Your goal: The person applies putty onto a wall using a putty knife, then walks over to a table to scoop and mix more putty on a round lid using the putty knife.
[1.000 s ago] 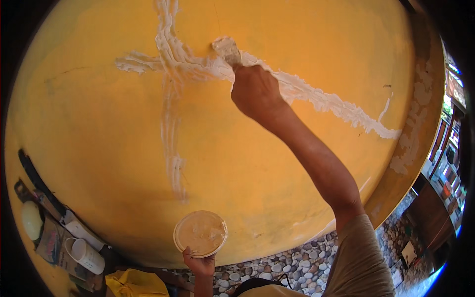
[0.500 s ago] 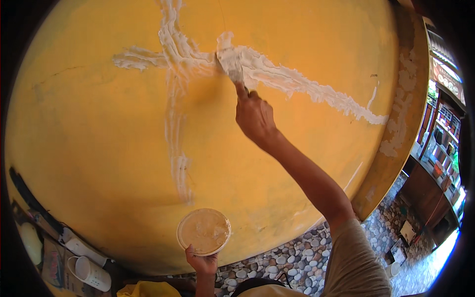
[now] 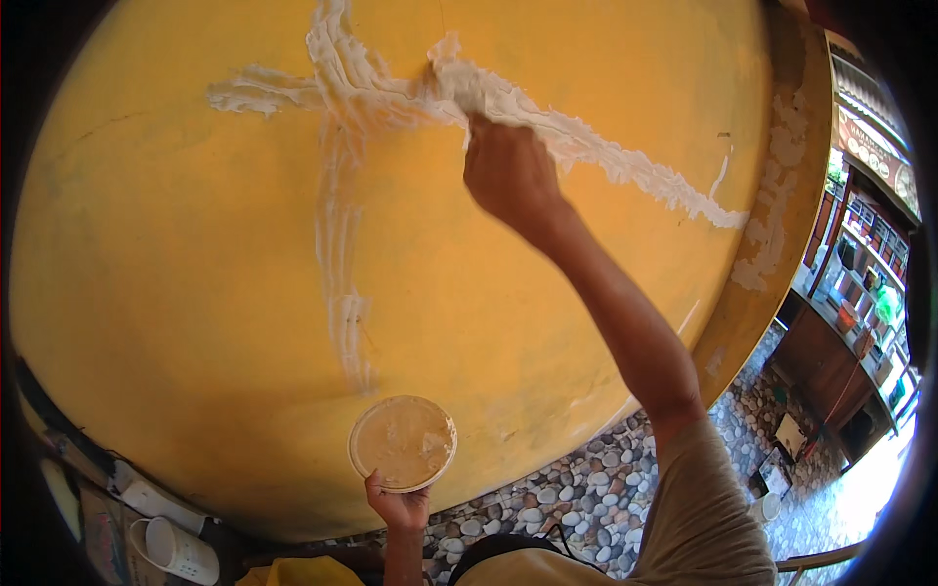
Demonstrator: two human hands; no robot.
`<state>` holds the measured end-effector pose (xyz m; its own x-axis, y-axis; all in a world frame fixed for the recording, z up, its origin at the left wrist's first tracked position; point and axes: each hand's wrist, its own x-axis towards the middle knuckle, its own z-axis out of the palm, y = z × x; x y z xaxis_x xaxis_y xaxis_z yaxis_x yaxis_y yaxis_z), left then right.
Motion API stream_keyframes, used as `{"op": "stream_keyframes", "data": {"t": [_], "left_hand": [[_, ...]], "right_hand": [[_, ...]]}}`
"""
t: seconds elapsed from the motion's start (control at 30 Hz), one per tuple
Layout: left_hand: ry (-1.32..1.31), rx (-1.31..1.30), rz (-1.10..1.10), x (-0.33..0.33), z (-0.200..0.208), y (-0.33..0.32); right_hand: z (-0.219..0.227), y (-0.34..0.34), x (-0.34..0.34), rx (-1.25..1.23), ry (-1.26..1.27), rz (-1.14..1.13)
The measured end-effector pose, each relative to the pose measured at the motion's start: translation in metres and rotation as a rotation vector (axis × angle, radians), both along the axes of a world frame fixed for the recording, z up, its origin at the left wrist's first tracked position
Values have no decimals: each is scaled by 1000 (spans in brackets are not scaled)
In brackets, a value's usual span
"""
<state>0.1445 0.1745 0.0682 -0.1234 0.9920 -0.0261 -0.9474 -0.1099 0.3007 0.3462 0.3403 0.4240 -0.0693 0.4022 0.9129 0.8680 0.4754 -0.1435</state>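
Note:
My right hand (image 3: 510, 174) is closed round a putty knife (image 3: 469, 93), whose blade lies against the yellow wall (image 3: 234, 264). Under and beside the blade runs a rough band of whitish putty (image 3: 596, 151) that slopes down to the right. It joins more putty at the upper left, and a thinner streak (image 3: 340, 244) drops from there down the wall. Low in front of me, my left hand (image 3: 399, 506) grips a round tub (image 3: 403, 442) from its near side. Pale putty fills the part of the tub that shows.
Pebble-patterned flooring (image 3: 567, 498) meets the wall's foot. At the lower left stands a white perforated basket (image 3: 181, 550) beside cardboard. A wall edge with patchy putty (image 3: 772, 186) bounds the right side, and beyond it is a brown wooden counter (image 3: 826, 366) with things on it.
My right hand has moved slightly up and right, and the putty knife's blade is blurred. The wall sits a little higher and further left in view. My left hand still holds the tub.

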Motion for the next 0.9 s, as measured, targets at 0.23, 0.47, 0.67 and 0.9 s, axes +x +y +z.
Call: {"op": "stream_keyframes", "data": {"t": [0.23, 0.47, 0.67, 0.9], "left_hand": [[75, 5, -11, -10, -1, -1], [39, 22, -17, -4, 0, -5], [39, 16, 3, -2, 3, -3], [22, 23, -33, -7, 4, 1]], "right_hand": [[-31, -44, 3, -52, -68, 87], [56, 7, 11, 298, 88, 128], [7, 33, -10, 132, -17, -31], [51, -28, 21, 86, -38, 73]]}}
